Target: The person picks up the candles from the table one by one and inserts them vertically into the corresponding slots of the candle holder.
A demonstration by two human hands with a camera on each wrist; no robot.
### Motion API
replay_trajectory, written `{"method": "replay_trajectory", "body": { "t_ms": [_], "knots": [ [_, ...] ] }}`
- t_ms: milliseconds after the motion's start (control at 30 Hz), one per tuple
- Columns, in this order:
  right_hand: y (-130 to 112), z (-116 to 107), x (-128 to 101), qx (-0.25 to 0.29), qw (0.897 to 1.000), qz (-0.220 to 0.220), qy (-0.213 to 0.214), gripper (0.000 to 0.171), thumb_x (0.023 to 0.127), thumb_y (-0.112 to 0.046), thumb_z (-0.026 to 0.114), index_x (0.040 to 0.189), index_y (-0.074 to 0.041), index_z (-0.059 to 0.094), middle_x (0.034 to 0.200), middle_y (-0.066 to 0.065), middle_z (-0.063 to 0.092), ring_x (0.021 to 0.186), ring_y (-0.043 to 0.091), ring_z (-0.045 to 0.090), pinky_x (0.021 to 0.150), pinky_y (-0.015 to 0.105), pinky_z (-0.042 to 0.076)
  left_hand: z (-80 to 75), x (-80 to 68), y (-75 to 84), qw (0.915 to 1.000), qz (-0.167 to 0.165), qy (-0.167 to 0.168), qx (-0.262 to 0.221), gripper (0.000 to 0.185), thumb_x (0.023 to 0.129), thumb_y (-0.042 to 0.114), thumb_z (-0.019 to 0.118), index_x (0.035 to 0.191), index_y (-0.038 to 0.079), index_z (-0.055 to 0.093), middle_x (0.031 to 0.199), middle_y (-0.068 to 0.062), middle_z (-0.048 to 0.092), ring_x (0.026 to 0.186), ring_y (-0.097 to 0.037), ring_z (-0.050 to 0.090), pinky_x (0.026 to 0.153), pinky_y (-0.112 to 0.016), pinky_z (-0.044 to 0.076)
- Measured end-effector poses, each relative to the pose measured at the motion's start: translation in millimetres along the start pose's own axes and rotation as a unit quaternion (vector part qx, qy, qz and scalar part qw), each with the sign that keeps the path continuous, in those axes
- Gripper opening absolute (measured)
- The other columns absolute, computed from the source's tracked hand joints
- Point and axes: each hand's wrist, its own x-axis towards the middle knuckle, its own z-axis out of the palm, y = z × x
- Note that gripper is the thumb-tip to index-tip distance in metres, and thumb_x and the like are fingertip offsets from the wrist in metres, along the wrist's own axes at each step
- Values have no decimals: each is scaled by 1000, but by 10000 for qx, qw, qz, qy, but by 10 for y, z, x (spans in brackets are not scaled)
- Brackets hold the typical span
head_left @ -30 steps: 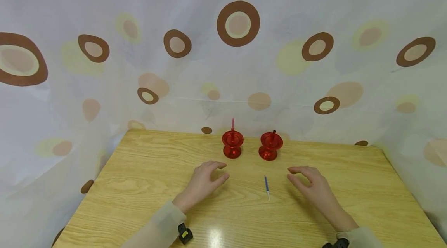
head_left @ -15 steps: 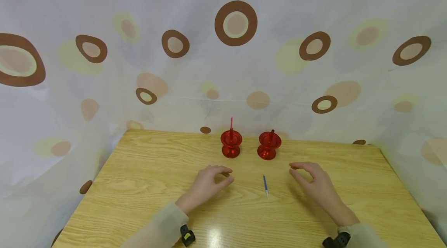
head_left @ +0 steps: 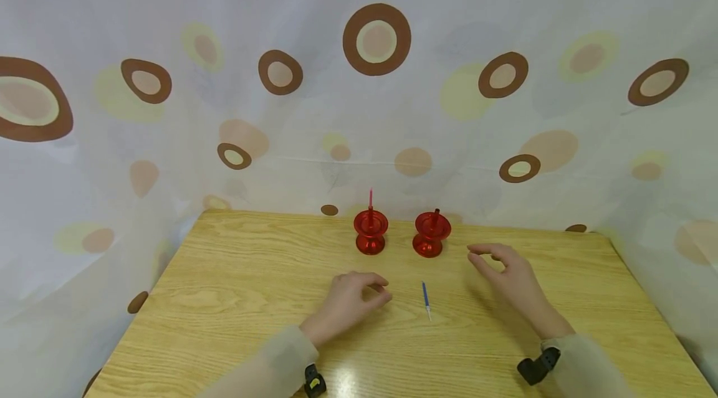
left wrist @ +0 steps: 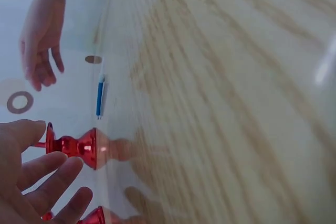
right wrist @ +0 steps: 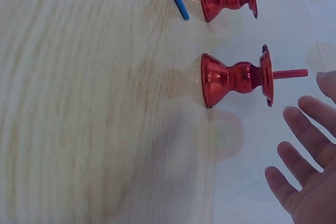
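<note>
A small blue candle (head_left: 426, 295) with a white pointed end lies on the wooden table. To its left, my left hand (head_left: 349, 301) hovers with thumb and fingers loosely bent and nothing between them. My right hand (head_left: 515, 276) is raised to the right of the candle, fingers relaxed and holding nothing. Behind the candle stand two shiny red metal candle holders. The left candle holder (head_left: 371, 243) carries a thin pink candle (head_left: 371, 198) in its tube. The right candle holder (right wrist: 231, 80) has a bare upright tube, and my right hand is nearest to it.
The light wooden table (head_left: 241, 273) ends at a white curtain (head_left: 314, 180) patterned with brown rings, which closes off the back and sides. Each wrist wears a black strap-on device, such as the right wrist device (head_left: 538, 367).
My left hand has moved right, nearer the blue candle. My right hand has moved a little away from me, toward the right candle holder. Candles and holders have stayed put.
</note>
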Motion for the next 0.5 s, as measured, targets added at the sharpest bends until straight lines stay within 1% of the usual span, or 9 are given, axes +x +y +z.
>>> {"method": "replay_trajectory", "body": {
  "t_ms": [167, 267, 367, 500],
  "knots": [
    [27, 3, 98, 15, 9999, -115, 45, 29, 104, -26, 67, 127, -8, 74, 125, 11, 73, 119, 33, 61, 96, 38, 48, 86, 38, 81, 9998, -76, -47, 193, 29, 99, 38, 72, 118, 16, 78, 111, 8, 76, 110, -16, 64, 107, -60, 35],
    [44, 2, 160, 71, 9999, -86, 10, 31, 105, -27, 66, 128, -8, 73, 127, 13, 72, 121, 34, 60, 96, 40, 47, 144, 76, 140, 9994, -100, -73, 325, 28, 97, 38, 74, 117, 18, 78, 112, 8, 75, 110, -17, 63, 107, -63, 34],
    [51, 4, 223, 133, 9999, -25, -52, 34, 105, -31, 65, 129, -8, 72, 130, 14, 70, 123, 35, 58, 98, 46, 47, 213, 111, 196, 9989, -160, -139, 427, 27, 97, 39, 75, 116, 20, 78, 112, 9, 74, 110, -17, 62, 107, -65, 33],
    [50, 22, 315, 200, 9997, 11, -107, 37, 105, -34, 64, 131, -7, 71, 133, 15, 69, 125, 35, 58, 100, 58, 46, 302, 139, 268, 9980, -261, -164, 553, 26, 96, 42, 75, 112, 22, 79, 113, 9, 72, 109, -18, 60, 105, -64, 35]
  ]
}}
